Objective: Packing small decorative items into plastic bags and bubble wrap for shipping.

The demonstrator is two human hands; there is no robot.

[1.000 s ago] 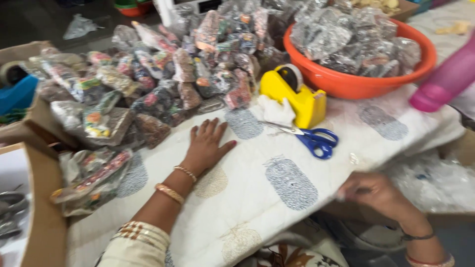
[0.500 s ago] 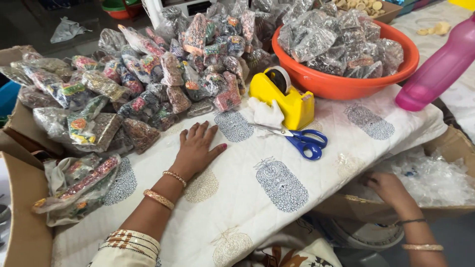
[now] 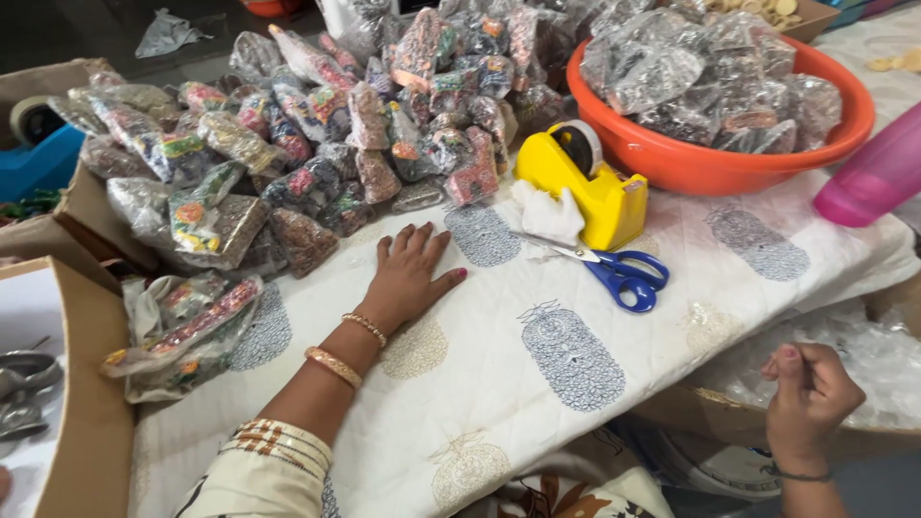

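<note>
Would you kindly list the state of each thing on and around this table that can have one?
Left hand: flat on the cloth, holding nothing.
Right hand: loosely curled below the table edge; whether it holds anything is unclear.
Scissors: lying flat, blades shut.
Tape dispenser: upright, roll loaded.
Orange bowl: heaped with filled clear packets.
Packet pile: loose heap on the cloth.
Pink bottle: tilted.

Low table under white quilted cloth with grey printed motifs. On cloth: heap of small clear packets across far left; orange tub far right, packed with more packets; yellow tape dispenser just before tub; blue-handled scissors beside dispenser; left hand flat, palm down, near heap.
</note>
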